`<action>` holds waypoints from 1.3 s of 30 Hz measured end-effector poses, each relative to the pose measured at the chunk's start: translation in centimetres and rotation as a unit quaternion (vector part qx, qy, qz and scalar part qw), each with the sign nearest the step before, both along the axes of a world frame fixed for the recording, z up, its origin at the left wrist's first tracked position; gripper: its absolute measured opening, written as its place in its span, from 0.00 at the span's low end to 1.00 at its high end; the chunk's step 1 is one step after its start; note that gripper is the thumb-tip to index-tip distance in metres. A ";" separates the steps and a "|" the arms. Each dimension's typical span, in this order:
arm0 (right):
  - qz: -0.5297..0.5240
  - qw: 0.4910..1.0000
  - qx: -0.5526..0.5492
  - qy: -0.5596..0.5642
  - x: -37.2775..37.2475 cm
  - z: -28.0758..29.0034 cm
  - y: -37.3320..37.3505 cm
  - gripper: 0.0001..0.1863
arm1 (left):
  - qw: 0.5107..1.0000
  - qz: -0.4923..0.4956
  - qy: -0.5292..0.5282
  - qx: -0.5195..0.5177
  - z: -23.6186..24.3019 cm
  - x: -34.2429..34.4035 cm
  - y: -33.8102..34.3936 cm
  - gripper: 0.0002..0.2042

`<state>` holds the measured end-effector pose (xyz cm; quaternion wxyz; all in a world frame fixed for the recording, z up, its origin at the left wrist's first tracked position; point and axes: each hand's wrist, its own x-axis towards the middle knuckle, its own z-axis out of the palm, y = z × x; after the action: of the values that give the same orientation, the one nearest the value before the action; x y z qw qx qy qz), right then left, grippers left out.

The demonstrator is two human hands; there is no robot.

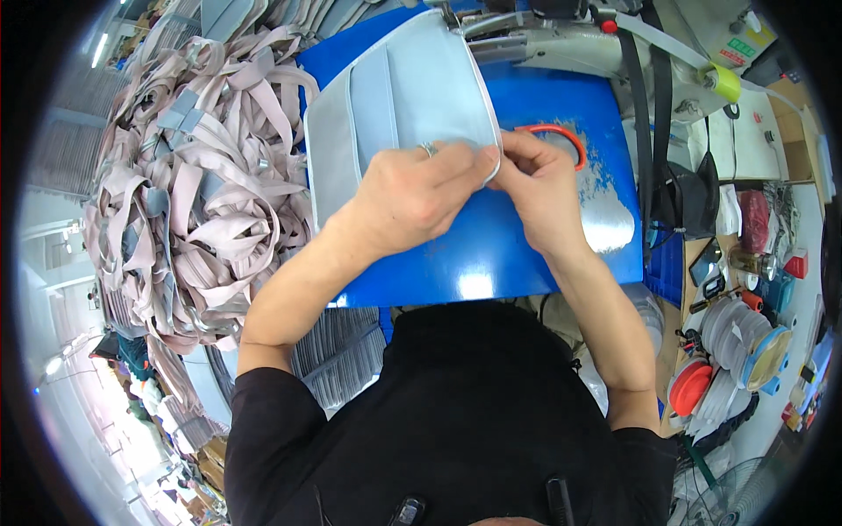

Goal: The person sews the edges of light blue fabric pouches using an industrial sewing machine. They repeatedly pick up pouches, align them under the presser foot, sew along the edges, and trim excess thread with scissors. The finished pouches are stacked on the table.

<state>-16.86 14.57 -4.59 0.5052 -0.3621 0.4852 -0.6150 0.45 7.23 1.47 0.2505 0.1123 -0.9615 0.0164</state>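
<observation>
The pale grey-blue fabric panel (399, 96) with white piped edging lies on the blue surface (491, 254), just ahead of both hands and reaching away from the person toward the sewing machine (561, 39). The left hand (417, 193), a ring on one finger, is closed with its fingertips pinching the panel's near right edge at the piping. The right hand (539, 180) meets it from the other side, also pinched shut on that same rim, so the two hands touch over one short stretch of edge. The panel's long axis runs from this gripped corner up and slightly left, away from the body; its far end sits close under the machine's head. Both hands are equally near the panel, the left lying over its fabric and the right coming in from off its edge. Just beyond the right hand an orange ring (561, 140) rests on the surface. To the left, a large heap of pinkish-grey straps (193, 175) is piled beside the surface.
</observation>
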 end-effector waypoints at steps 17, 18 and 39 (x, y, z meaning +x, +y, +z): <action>-0.035 0.988 -0.023 -0.148 -0.1 0.4 -8.9 0.11 | 1.000 0.019 -0.007 0.010 1.5 -2.1 -8.2 0.20; -0.056 0.984 -0.016 -0.169 0.3 0.4 -9.3 0.10 | 1.000 0.019 -0.009 0.006 1.6 -2.3 -8.7 0.20; -0.271 0.951 -0.040 -0.141 4.4 1.5 -11.7 0.15 | 0.986 0.116 -0.118 -0.005 4.7 0.3 -9.2 0.28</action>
<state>-12.46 2.88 -3.09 0.3680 -0.1460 0.4641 -0.7924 0.71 -1.96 6.13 0.1318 0.2195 -0.9646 0.0634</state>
